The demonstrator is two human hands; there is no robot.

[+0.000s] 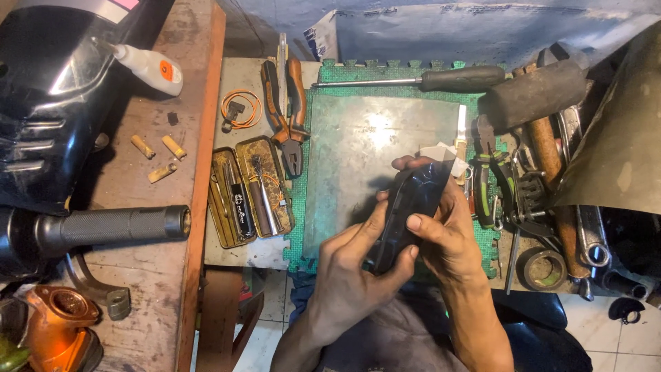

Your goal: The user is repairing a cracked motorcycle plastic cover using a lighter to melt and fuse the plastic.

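A dark, flat phone-like device (411,207) sits tilted between both hands above the front edge of the desk (358,148). The left hand (351,272) cradles its lower end, grip closed around it; the right hand (447,238) clamps the side, thumb on its edge. This looks like close inspection or prying; the next move calls for steady support. Orange-handled pliers (289,114) and an open tool tin (251,189) lie well left.

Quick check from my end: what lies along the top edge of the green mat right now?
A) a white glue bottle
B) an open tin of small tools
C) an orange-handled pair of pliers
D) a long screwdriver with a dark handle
D: the long screwdriver lies flat along the top edge of the green mat, its dark handle pointing right, above where the left hand and right hand hold the dark object.
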